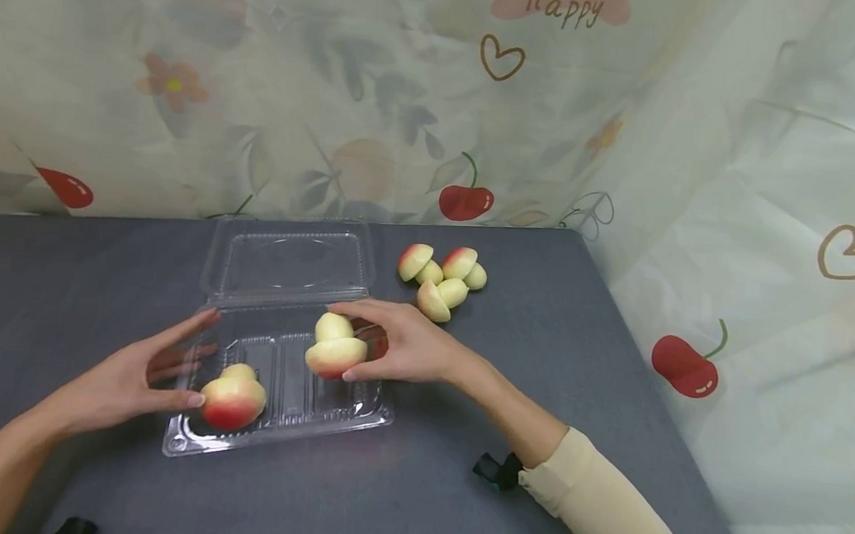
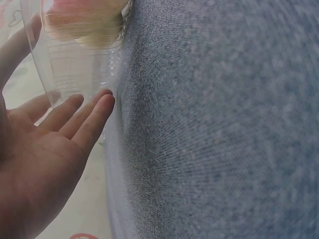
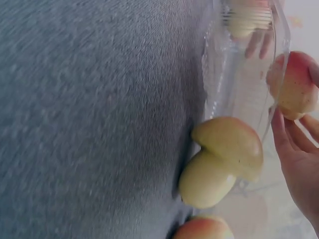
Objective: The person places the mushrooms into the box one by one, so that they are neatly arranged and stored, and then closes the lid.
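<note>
A clear plastic clamshell box (image 1: 278, 422) lies with its lid folded back. One toy mushroom (image 1: 233, 402), pale yellow with a red-tinged cap, sits in its left part. My left hand (image 1: 125, 378) is at the box's left side, fingers spread and fairly straight; its thumb tip is by that mushroom, contact uncertain. In the left wrist view the fingers (image 2: 92, 119) lie along the outside of the clear wall. Over the box's right part, my right hand (image 1: 410, 344) holds a second mushroom (image 1: 335, 352) between thumb and fingers, also visible in the right wrist view (image 3: 294, 84).
Three more mushrooms (image 1: 436, 301) lie grouped on the dark grey tabletop (image 1: 453, 434), right of the lid (image 1: 294, 262). A printed curtain (image 1: 299, 84) hangs behind and along the right. A small black object (image 1: 497, 470) shows beside the right forearm.
</note>
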`<state>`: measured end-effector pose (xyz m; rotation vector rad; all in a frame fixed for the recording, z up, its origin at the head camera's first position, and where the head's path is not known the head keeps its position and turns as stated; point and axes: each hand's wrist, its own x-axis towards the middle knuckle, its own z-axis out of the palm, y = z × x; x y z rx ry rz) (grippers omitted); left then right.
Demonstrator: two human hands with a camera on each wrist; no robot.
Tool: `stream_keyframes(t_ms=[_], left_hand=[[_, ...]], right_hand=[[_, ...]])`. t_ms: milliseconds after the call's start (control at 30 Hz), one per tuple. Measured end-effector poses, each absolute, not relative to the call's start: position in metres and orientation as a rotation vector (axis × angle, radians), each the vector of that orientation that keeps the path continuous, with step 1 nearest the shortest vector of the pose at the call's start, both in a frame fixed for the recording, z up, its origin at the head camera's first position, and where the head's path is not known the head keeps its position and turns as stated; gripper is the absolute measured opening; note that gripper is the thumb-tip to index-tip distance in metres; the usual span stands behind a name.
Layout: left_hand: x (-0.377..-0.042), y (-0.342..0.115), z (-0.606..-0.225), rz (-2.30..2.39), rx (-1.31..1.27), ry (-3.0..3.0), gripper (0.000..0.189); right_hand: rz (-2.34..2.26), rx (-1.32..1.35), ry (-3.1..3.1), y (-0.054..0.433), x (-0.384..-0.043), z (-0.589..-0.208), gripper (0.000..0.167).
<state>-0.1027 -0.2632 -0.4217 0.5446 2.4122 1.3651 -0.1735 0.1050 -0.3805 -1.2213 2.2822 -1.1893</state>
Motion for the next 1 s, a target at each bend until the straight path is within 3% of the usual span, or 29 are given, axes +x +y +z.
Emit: stream_keyframes(t_ms=[1000], left_hand=[[-0.102, -0.262, -0.419, 1.281, 0.507, 2.455, 0.106]], right_hand=[[-1.006, -1.201, 2.235, 0.056, -0.161, -0.395, 0.072]])
